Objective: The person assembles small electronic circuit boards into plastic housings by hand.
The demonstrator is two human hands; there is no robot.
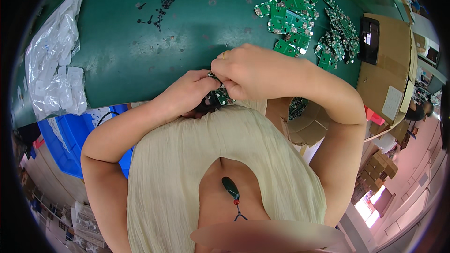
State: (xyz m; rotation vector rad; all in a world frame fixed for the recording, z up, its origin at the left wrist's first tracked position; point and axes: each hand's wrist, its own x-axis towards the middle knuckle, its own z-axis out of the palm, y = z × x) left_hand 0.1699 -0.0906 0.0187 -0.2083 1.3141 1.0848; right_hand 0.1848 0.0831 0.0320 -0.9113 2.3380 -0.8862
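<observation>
Between my hands, just over the table's near edge, is a small green circuit board [221, 95] with bright metal parts on it. My left hand [194, 86] grips it from the left, fingers curled and thumb pressed along its top edge. My right hand [236, 70] is closed at the board's upper right, its fingertips pinched together. Whether those fingertips hold a small part is hidden. Beneath the board a dark area shows, too shaded to make out.
Loose green circuit boards [295, 16] and a denser heap of boards [340, 35] lie far right, beside a cardboard box [386, 61]. Small black parts [164, 7] lie scattered far left. Clear plastic bags [56, 56] with white pieces lie left, above a blue bin [70, 136]. An open carton [307, 126] stands below my right arm.
</observation>
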